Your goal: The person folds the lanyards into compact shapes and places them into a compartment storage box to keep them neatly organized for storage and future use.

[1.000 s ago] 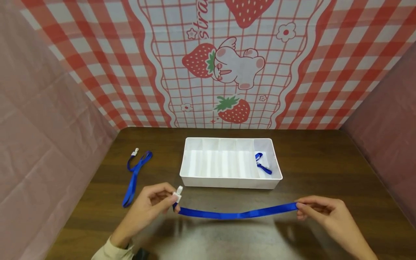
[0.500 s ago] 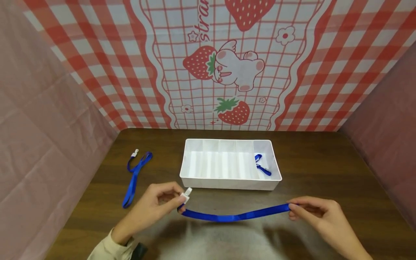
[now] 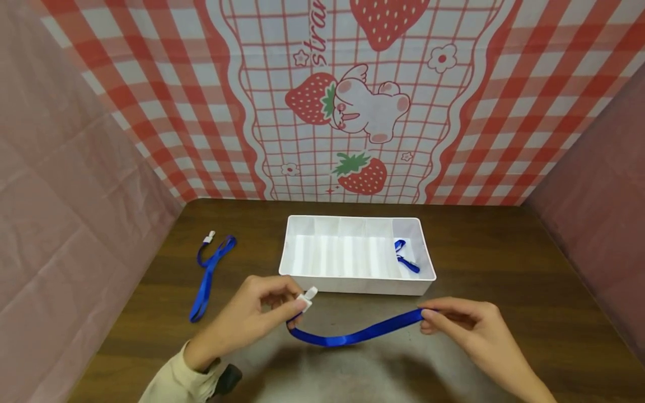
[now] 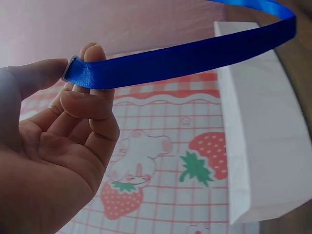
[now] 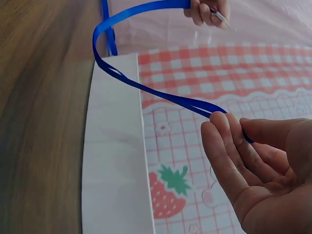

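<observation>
A blue lanyard with a white plastic clip hangs in a sagging curve between both hands, above the near part of the table. The left hand pinches its clip end between thumb and fingers, with the clip's tip pointing up and away. At the other end, the right hand pinches the strap between thumb and fingertips. In the right wrist view the lanyard shows as a doubled strap. Just beyond the hands stands a white divided box; its right compartment contains a folded blue lanyard.
Another blue lanyard with a white clip lies loosely folded on the left of the dark wooden table. A red-and-white strawberry cloth hangs behind the table. Pink cloth covers the sides.
Both hands have come closer together, the left moving right and the right moving left. The lanyard between them sags more. The box and the other lanyards stay in place.
</observation>
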The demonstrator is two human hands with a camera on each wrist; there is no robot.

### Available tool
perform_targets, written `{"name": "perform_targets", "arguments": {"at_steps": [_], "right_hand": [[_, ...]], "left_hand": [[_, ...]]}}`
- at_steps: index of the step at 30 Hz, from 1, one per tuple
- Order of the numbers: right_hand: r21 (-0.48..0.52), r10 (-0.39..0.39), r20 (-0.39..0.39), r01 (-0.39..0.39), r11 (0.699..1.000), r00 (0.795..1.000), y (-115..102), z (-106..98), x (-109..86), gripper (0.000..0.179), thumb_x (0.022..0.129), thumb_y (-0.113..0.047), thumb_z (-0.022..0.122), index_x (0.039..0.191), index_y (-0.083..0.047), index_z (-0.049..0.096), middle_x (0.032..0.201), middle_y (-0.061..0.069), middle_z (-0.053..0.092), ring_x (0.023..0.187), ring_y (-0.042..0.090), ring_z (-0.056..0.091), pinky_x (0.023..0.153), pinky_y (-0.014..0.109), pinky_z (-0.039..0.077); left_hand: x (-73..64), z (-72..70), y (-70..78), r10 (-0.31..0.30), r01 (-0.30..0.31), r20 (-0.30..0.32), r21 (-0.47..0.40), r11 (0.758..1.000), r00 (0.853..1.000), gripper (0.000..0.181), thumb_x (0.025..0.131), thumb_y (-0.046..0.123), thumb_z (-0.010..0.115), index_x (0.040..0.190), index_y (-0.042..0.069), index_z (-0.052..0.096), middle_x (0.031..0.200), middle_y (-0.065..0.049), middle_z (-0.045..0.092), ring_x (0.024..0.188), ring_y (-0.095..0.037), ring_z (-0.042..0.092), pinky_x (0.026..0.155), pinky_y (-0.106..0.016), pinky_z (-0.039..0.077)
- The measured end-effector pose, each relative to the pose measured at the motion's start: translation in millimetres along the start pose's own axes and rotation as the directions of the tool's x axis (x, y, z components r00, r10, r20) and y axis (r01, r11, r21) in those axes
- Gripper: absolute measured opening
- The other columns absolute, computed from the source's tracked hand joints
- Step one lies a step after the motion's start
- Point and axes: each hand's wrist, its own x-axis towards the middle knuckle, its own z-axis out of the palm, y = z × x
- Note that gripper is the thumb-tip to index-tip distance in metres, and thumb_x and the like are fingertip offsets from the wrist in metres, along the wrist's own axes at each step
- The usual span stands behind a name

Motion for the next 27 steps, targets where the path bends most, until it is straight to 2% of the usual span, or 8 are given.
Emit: {"name": "perform_targets", "arguments": {"at_steps": [6,10,14,18,22,27], "right_hand": [[0.003,-0.032,0.033,0.032,0.999,0.999,-11.0,7.0,10.2,0.015,0.090,0.005,0.068,0.101,-0.004,0.073,0.082,0.004,0.075,0.074,0.021,0.074,0.065,0.033,0.060],[0.016,-0.051,0.052,0.051,0.999,0.997,-18.4,12.4,17.5,0.016,0.090,0.005,0.068,0.101,-0.005,0.074,0.083,0.002,0.076,0.075,0.021,0.074,0.066,0.033,0.060],[0.022,-0.067,0.065,0.066,0.998,0.996,-25.7,17.2,23.5,0.016,0.091,0.004,0.068,0.102,-0.006,0.074,0.083,0.001,0.075,0.075,0.020,0.074,0.067,0.033,0.060],[0.050,-0.085,0.070,0.082,0.995,0.994,-31.9,20.0,28.2,0.017,0.091,0.004,0.067,0.103,-0.005,0.074,0.084,0.003,0.075,0.075,0.020,0.073,0.067,0.034,0.060],[0.104,-0.131,0.081,0.122,0.987,0.988,-35.9,22.8,32.3,0.019,0.091,0.009,0.064,0.106,0.000,0.073,0.086,0.010,0.075,0.076,0.021,0.073,0.067,0.035,0.060],[0.178,-0.171,0.128,0.147,0.973,0.977,-40.4,25.0,37.1,0.022,0.092,0.012,0.061,0.108,0.003,0.072,0.090,0.015,0.074,0.078,0.025,0.074,0.070,0.036,0.060]], "left_hand": [[9.6,-3.1,9.3,0.022,-0.022,0.017,-0.004,1.000,1.000,0.012,0.097,0.009,0.064,0.089,0.016,0.067,0.073,-0.001,0.069,0.063,-0.013,0.064,0.052,-0.026,0.052],[16.6,-0.1,14.5,0.029,-0.028,0.052,-0.024,0.999,0.998,0.010,0.098,0.010,0.063,0.091,0.015,0.067,0.075,-0.001,0.069,0.064,-0.016,0.065,0.052,-0.026,0.052],[24.2,5.0,19.1,0.059,-0.058,0.071,-0.016,0.998,0.996,0.009,0.099,0.012,0.062,0.092,0.015,0.068,0.075,0.002,0.068,0.062,-0.012,0.063,0.050,-0.024,0.049],[31.3,10.6,23.9,0.079,-0.078,0.081,-0.023,0.997,0.994,0.010,0.100,0.013,0.062,0.092,0.015,0.068,0.073,0.002,0.068,0.061,-0.009,0.061,0.049,-0.023,0.047],[37.5,16.7,27.5,0.079,-0.075,0.096,-0.053,0.996,0.992,0.009,0.099,0.014,0.062,0.091,0.013,0.067,0.071,0.001,0.065,0.058,-0.012,0.060,0.047,-0.023,0.047],[46.0,26.2,28.7,0.087,-0.080,0.125,-0.059,0.995,0.988,0.009,0.099,0.014,0.063,0.091,0.011,0.067,0.070,0.000,0.065,0.057,-0.009,0.059,0.046,-0.023,0.048]]}}
